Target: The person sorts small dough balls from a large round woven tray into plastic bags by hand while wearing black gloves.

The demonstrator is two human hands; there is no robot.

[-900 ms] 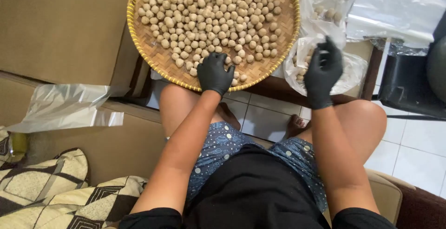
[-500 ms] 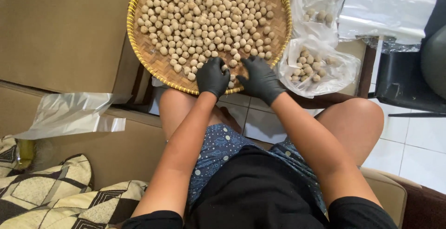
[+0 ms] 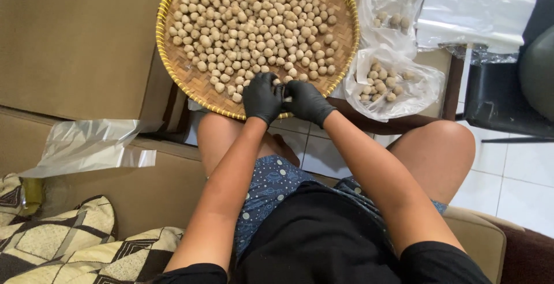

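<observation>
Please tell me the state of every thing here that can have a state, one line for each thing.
Woven tray: nearly full of small beige balls.
Near plastic bag: open, a few balls inside.
Far plastic bag: open, few balls inside.
Left hand: gloved, fingers curled at tray edge.
Right hand: gloved, touching the left hand.

both hands wear thin black gloves, left hand (image 3: 262, 98) and right hand (image 3: 307, 102), snug to the fingers and ending at the wrists with a slightly rolled cuff. the forearms above them are bare. a black t-shirt (image 3: 323, 238) with short sleeves covers the torso (its fabric plain, with no print showing). below it are dark blue shorts (image 3: 266, 189) scattered with small pale dots and ring shapes. the knees and thighs are bare past the hems of the shorts.
</observation>
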